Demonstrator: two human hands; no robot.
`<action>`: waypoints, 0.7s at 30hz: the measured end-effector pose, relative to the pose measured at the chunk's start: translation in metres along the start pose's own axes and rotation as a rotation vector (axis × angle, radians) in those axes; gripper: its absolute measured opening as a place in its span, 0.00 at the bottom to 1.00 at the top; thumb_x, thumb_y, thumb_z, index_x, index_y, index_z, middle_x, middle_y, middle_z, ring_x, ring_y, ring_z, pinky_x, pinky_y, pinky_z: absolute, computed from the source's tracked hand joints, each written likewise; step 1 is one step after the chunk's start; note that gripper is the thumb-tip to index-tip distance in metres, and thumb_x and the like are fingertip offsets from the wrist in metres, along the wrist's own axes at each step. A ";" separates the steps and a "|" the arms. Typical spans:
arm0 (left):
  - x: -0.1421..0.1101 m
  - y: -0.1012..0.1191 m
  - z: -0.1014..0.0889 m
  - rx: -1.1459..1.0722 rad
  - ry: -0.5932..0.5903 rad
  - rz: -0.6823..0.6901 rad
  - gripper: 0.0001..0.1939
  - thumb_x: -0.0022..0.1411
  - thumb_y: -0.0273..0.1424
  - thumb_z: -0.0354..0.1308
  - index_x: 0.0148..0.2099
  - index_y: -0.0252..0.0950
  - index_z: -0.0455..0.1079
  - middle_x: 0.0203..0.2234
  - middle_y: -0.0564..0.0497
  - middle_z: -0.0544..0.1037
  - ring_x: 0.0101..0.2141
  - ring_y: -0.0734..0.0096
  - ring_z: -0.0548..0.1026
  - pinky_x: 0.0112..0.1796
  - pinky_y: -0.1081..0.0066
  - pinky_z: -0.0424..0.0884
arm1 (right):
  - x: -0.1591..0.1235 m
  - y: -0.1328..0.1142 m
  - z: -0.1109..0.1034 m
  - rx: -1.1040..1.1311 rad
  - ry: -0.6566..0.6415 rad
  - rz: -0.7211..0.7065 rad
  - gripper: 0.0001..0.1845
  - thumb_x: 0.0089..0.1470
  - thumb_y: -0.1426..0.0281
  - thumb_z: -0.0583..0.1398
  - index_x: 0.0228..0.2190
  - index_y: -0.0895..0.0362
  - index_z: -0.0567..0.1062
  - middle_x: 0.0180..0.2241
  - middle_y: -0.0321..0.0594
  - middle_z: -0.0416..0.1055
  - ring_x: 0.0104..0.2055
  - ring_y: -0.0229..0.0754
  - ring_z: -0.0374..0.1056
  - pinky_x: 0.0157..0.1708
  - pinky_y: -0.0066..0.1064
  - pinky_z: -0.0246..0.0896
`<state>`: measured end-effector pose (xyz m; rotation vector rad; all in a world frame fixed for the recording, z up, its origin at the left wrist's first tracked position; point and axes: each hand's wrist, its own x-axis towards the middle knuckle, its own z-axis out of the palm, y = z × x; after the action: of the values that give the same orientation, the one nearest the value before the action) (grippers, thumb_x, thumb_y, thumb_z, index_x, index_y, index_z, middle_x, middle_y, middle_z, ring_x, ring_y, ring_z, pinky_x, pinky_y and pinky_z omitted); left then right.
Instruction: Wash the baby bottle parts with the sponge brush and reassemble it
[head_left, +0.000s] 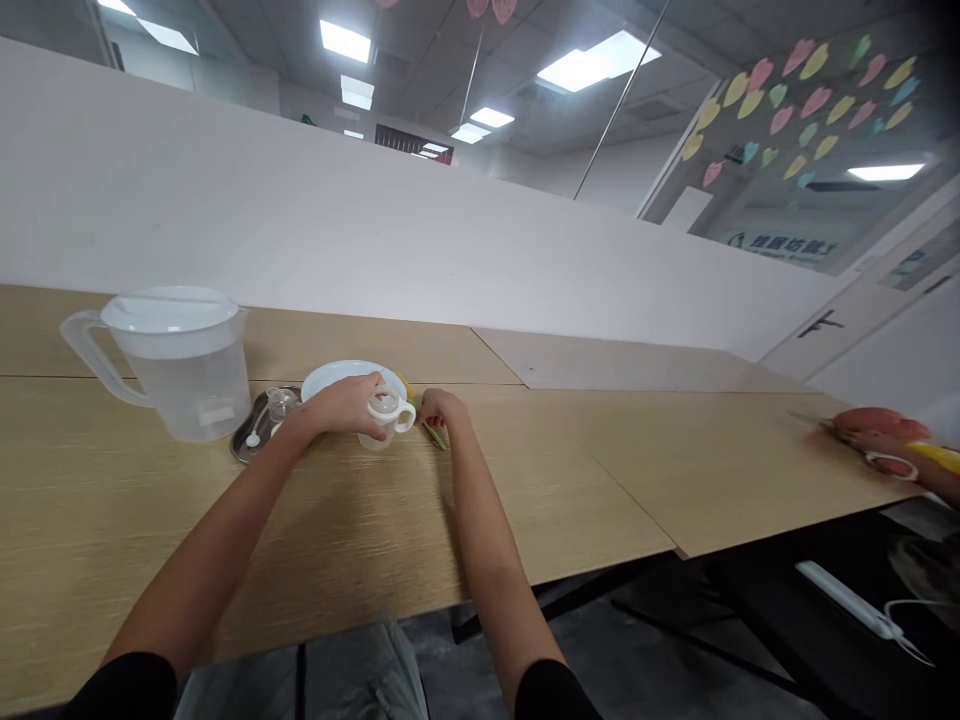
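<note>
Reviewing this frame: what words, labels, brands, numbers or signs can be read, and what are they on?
Blue lettering beside a small logo on the glass partition: too blurred and distorted to quote. A pale rectangular patch on the plastic pitcher: nothing legible. No readable text.

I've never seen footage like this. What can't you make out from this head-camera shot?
Head view:
- Yellow and green item: the right hand and white plate hide most of it, so its kind is unclear.
- Clear cup: the left hand covers part of it; any contents are unclear.
- Small glass jar on the metal tray: too small to see inside.
- Another person's hand: the right edge cuts off that arm.
</note>
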<state>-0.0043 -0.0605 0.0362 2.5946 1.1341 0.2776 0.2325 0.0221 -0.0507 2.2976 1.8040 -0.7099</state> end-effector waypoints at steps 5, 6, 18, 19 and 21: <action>-0.004 0.006 -0.004 -0.002 -0.091 0.019 0.31 0.43 0.41 0.65 0.50 0.38 0.63 0.45 0.50 0.76 0.45 0.59 0.73 0.41 0.70 0.65 | 0.000 0.000 0.000 0.002 -0.002 0.012 0.11 0.43 0.68 0.71 0.24 0.63 0.78 0.20 0.39 0.73 0.26 0.38 0.72 0.30 0.27 0.67; -0.005 0.007 -0.004 0.002 -0.114 0.042 0.30 0.43 0.40 0.66 0.49 0.39 0.63 0.44 0.51 0.76 0.45 0.60 0.73 0.41 0.70 0.65 | -0.001 0.000 0.000 0.003 -0.002 0.014 0.11 0.43 0.68 0.71 0.24 0.63 0.78 0.20 0.39 0.73 0.25 0.38 0.71 0.30 0.27 0.66; -0.003 0.020 0.014 0.212 -0.256 -0.019 0.32 0.42 0.36 0.70 0.49 0.32 0.65 0.46 0.43 0.76 0.43 0.58 0.74 0.36 0.70 0.66 | -0.006 -0.001 -0.001 0.020 -0.014 0.009 0.13 0.44 0.67 0.72 0.25 0.64 0.78 0.21 0.39 0.74 0.27 0.40 0.72 0.31 0.27 0.68; -0.003 0.021 0.015 0.224 -0.253 -0.022 0.31 0.43 0.36 0.70 0.49 0.32 0.65 0.47 0.43 0.76 0.44 0.58 0.75 0.37 0.70 0.66 | -0.006 -0.001 -0.001 0.021 -0.015 0.004 0.12 0.44 0.67 0.71 0.26 0.64 0.78 0.21 0.39 0.74 0.27 0.39 0.72 0.31 0.27 0.68; -0.003 0.023 0.014 0.246 -0.250 -0.039 0.31 0.44 0.36 0.70 0.49 0.31 0.66 0.47 0.42 0.75 0.45 0.57 0.75 0.38 0.70 0.67 | -0.006 0.000 -0.001 0.023 -0.015 -0.005 0.11 0.46 0.67 0.70 0.26 0.64 0.78 0.21 0.38 0.73 0.26 0.39 0.72 0.31 0.27 0.68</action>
<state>0.0133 -0.0807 0.0303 2.7137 1.1889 -0.2034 0.2318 0.0174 -0.0475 2.2966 1.8043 -0.7507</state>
